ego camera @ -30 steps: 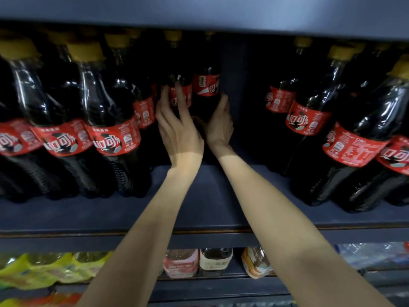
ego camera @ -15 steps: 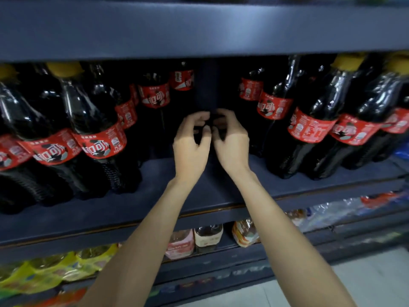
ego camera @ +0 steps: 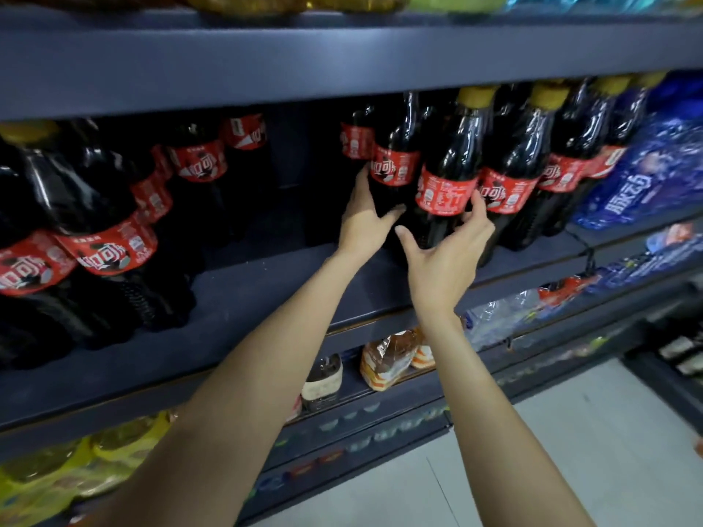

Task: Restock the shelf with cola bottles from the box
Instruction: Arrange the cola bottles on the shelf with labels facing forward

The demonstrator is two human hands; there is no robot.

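Both hands are working the right-hand cluster of cola bottles on the dark blue shelf [ego camera: 266, 298]. Left hand [ego camera: 365, 218] is wrapping a cola bottle with a red label [ego camera: 393, 165] from its left side, thumb curling across the lower body, fingers going behind it. Right hand [ego camera: 445, 260] is cupping the next bottle, a yellow-capped cola bottle [ego camera: 449, 184], from below and right: thumb on its left lower side, fingertips touching the label's right edge. Both bottles are standing on the shelf, tilted in this wide view, touching each other and the row of cola bottles [ego camera: 532, 176] to their right. Another group of cola bottles [ego camera: 95, 237] is sitting at the left, with a bare gap of shelf between the groups.

Versus half a second ago: the hands were meeting together, empty, over the middle gap; now they are spread apart and shifted right, each gripping a bottle. View is also sitting lower and further right, showing blue-wrapped packs [ego camera: 643, 173] at the far right and grey floor [ego camera: 570, 450] below.
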